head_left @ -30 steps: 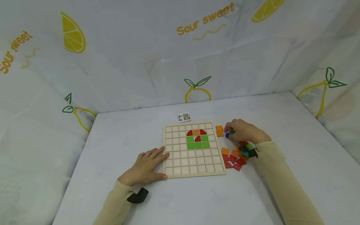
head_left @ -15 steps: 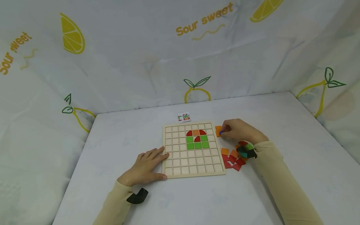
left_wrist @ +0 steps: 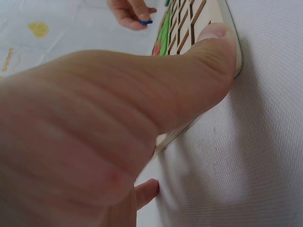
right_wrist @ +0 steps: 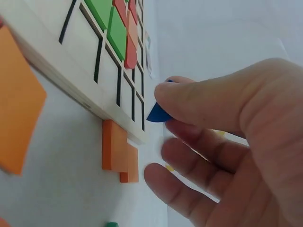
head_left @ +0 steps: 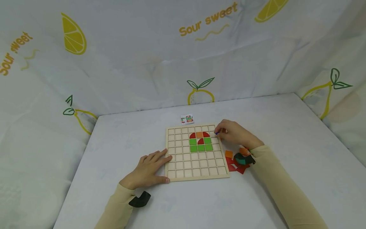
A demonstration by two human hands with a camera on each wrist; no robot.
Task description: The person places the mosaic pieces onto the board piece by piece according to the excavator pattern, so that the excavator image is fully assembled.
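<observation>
My right hand (head_left: 235,133) pinches a small blue tile (right_wrist: 158,113) between thumb and fingers, over the right edge of the wooden grid board (head_left: 187,164). One pointed corner of the tile shows; the fingers cover the rest. With fingers spread, my left hand (head_left: 148,168) rests at the board's left edge, its thumb (left_wrist: 218,42) against the near corner. Set in the upper right of the grid are several green square tiles (head_left: 201,148), an orange square tile (head_left: 199,135) and rounded red tiles (head_left: 206,134).
Loose red and orange tiles (head_left: 229,154) lie right of the board, partly under the right wrist. Two more orange tiles (right_wrist: 115,146) sit beside the board's edge, near a green piece (right_wrist: 111,224). A small printed pattern card (head_left: 187,119) lies behind the board.
My right hand has moved left with the blue tile, from beside the orange tiles to over the board's right edge. My left hand has stayed in place.
</observation>
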